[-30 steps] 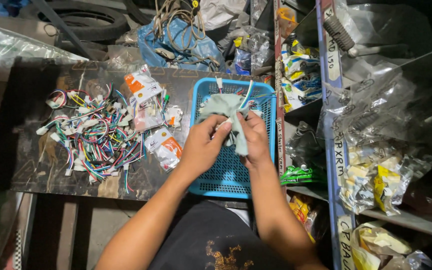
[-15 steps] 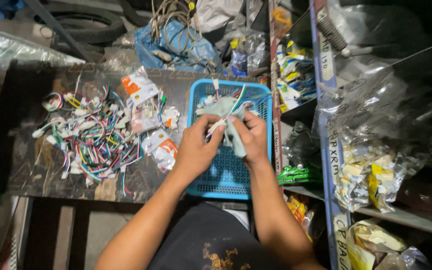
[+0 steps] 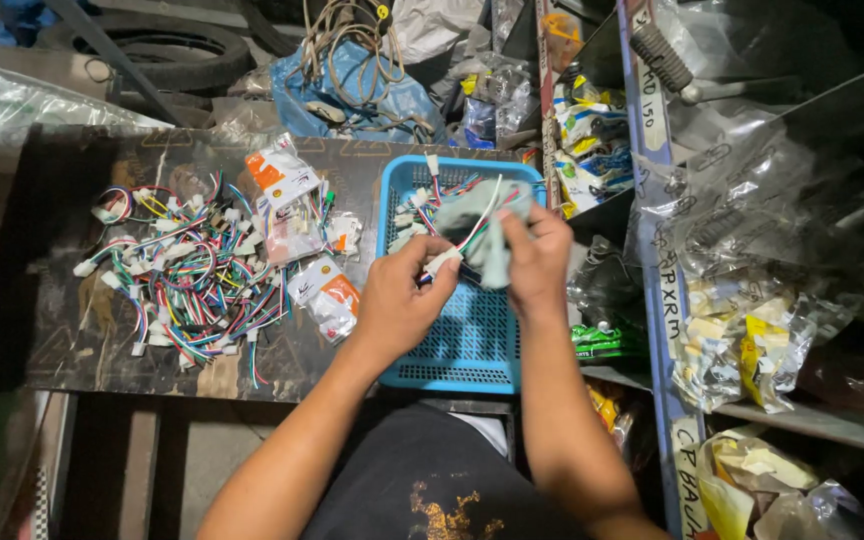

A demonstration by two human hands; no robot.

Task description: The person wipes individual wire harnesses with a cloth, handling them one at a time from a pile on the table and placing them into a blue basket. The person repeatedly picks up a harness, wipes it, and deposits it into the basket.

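I see both hands over the blue basket (image 3: 472, 350), which sits on the dark table (image 3: 62, 330). My left hand (image 3: 397, 305) pinches a white plug (image 3: 444, 262) on a bundle of coloured wires (image 3: 472, 235) between thumb and fingers. My right hand (image 3: 537, 260) grips a pale green cloth (image 3: 487, 225) just right of that plug, touching the wires. A heap of loose wires (image 3: 187, 275) and small packets (image 3: 324, 295) lies left of the basket.

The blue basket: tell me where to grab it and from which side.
Probably grip the blue basket by its near rim, coming in from the person's side. That edge is bare and uncovered, while the left hand and right hand work a wire connector and cloth over its far half.
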